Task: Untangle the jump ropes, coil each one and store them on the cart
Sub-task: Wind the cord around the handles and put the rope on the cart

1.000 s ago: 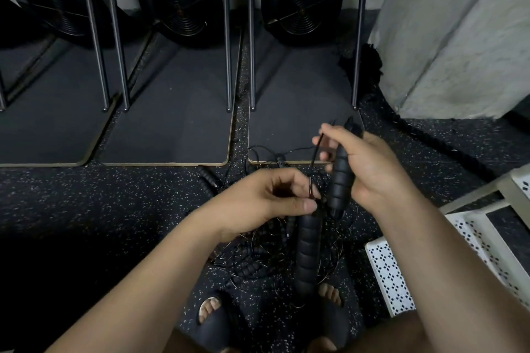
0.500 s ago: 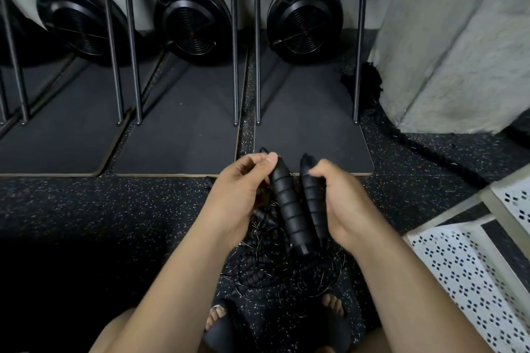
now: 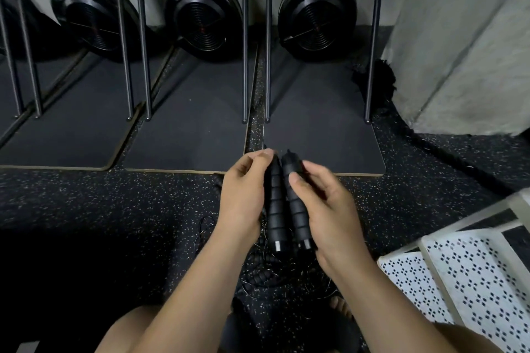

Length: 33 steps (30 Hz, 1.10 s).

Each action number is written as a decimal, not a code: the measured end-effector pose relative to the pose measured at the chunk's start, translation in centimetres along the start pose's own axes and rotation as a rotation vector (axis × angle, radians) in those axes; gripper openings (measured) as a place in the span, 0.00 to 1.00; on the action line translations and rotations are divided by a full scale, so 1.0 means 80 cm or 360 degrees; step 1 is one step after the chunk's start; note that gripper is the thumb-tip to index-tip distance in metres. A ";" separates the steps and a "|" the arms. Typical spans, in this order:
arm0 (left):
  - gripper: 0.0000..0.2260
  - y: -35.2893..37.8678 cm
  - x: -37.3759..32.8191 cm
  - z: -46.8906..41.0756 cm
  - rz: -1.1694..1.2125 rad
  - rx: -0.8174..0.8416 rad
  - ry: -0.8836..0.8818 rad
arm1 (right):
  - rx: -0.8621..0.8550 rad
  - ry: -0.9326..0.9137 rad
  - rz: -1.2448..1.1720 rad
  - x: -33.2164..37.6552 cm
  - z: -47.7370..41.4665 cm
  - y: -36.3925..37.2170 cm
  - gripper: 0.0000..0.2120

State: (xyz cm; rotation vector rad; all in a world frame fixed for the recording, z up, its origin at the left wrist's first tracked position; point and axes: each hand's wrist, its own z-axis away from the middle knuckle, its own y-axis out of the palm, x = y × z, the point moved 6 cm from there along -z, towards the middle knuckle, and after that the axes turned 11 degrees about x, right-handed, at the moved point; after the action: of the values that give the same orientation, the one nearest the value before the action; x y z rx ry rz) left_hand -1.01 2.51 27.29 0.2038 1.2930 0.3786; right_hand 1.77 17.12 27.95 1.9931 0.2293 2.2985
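left hand, right hand round handles

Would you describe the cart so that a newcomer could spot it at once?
On the speckled floor, look to the bottom right, past the right hand. The cart is white with diamond-perforated shelves, while the mats and fan wheels are black.

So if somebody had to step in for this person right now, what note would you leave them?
Left hand grips the left handle; right hand grips the right handle. The handles are held side by side.
A tangle of thin ropes lies on the floor under the hands.
The white cart stands to the right, with no coiled rope showing on it.
Done: two handles gathered.
Left: free that rope, coil it, store it, then do the rest.
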 end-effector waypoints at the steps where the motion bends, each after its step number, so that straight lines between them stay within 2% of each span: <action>1: 0.11 0.003 -0.001 0.001 -0.0002 -0.0005 0.0020 | -0.0007 -0.0005 -0.0016 -0.002 0.000 0.001 0.13; 10: 0.09 0.009 -0.005 0.006 -0.0099 -0.0056 0.0096 | 0.0011 -0.0049 -0.0136 -0.002 0.004 0.008 0.15; 14: 0.10 0.006 -0.009 0.008 -0.0188 -0.0065 0.0185 | 0.0217 -0.0003 -0.0225 -0.002 0.015 0.024 0.25; 17: 0.14 0.006 -0.011 0.012 -0.0137 -0.0024 0.0178 | 0.0451 -0.0013 -0.0105 0.002 0.020 0.031 0.34; 20: 0.15 0.005 -0.018 0.012 -0.0248 0.0023 0.0215 | 0.0593 0.0002 -0.0031 0.007 0.017 0.031 0.38; 22: 0.14 0.006 -0.027 0.011 -0.0419 0.0042 0.0277 | 0.0614 0.0041 -0.0022 0.009 0.016 0.028 0.37; 25: 0.15 0.004 -0.038 0.007 -0.0602 0.0018 0.0357 | 0.0614 0.0162 -0.0085 0.012 0.017 0.023 0.29; 29: 0.09 -0.015 -0.056 0.003 -0.0768 -0.0093 0.0560 | 0.0772 0.0332 -0.0181 0.021 0.021 0.016 0.22; 31: 0.13 -0.014 -0.060 0.002 -0.0775 0.0028 0.0586 | 0.0907 0.0424 -0.0235 0.025 0.027 0.017 0.21; 33: 0.19 -0.009 -0.058 0.000 -0.0570 0.0159 0.0479 | 0.1017 0.0483 -0.0313 0.029 0.032 0.020 0.21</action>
State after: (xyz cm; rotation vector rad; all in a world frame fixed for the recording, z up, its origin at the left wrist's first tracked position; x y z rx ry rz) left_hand -1.91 0.08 31.22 -0.0048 1.6126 0.0376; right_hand 4.01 16.09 30.80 1.6950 1.2584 2.5917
